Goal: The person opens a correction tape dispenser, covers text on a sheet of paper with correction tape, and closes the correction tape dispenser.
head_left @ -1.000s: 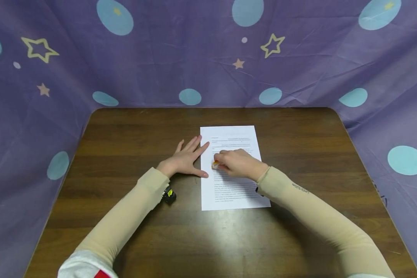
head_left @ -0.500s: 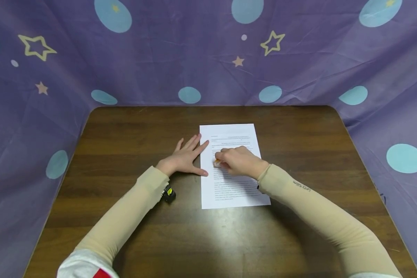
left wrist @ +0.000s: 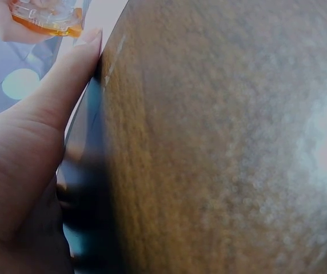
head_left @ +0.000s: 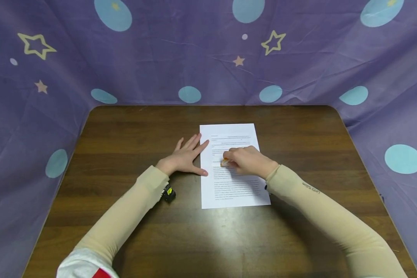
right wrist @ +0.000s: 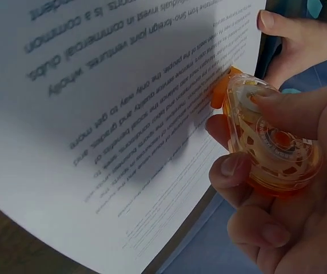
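A printed sheet of paper (head_left: 236,195) lies flat on the wooden table, its lines of text upside down in the right wrist view. My right hand (head_left: 250,161) pinches an orange, see-through correction tape dispenser (right wrist: 275,140) between thumb and curled fingers. Its orange tip (right wrist: 219,94) is at the printed lines; whether it touches the paper cannot be told. My left hand (head_left: 184,159) rests with spread, straight fingers over the sheet's left edge, thumb on the margin. Part of the dispenser shows at the top of the left wrist view too.
Brown wooden tabletop (head_left: 142,131) surrounds the sheet. A purple curtain (head_left: 212,50) with stars and dots hangs behind and beside the table. A small black device (head_left: 168,194) is strapped at the left wrist.
My right hand has slid rightward along the text with the correction tape dispenser. The left hand keeps its place on the sheet's edge.
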`<state>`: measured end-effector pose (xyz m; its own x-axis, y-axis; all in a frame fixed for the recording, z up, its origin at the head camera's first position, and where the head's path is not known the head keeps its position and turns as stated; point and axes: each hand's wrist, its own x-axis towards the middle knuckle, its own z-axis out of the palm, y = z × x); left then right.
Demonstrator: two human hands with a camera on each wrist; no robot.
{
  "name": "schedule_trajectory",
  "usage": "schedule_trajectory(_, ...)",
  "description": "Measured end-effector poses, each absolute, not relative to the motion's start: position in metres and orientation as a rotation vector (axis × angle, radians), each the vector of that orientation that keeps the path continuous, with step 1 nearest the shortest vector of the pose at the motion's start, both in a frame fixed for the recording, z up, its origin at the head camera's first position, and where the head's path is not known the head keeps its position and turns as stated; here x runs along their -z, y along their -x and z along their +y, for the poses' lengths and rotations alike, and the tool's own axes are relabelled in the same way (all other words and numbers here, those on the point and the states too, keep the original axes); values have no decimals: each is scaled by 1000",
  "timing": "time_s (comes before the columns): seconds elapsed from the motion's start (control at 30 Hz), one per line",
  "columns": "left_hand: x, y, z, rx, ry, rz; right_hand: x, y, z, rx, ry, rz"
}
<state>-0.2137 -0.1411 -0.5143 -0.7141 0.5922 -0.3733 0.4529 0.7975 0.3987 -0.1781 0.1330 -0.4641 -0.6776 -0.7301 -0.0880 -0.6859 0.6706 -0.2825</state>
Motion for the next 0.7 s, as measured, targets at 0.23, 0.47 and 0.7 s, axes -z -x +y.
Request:
schedule_trajectory(0.23,507,212,-141,-389,-781,2481,464,178,140,348,1120,2698)
schedule_trajectory(0.47,511,214,-143,-385,-790,2495,466,178,143,369,1120,2719)
schedule_trajectory(0.7,519,215,-144,-402,-795,2498,468,177,151,433,1124,2760)
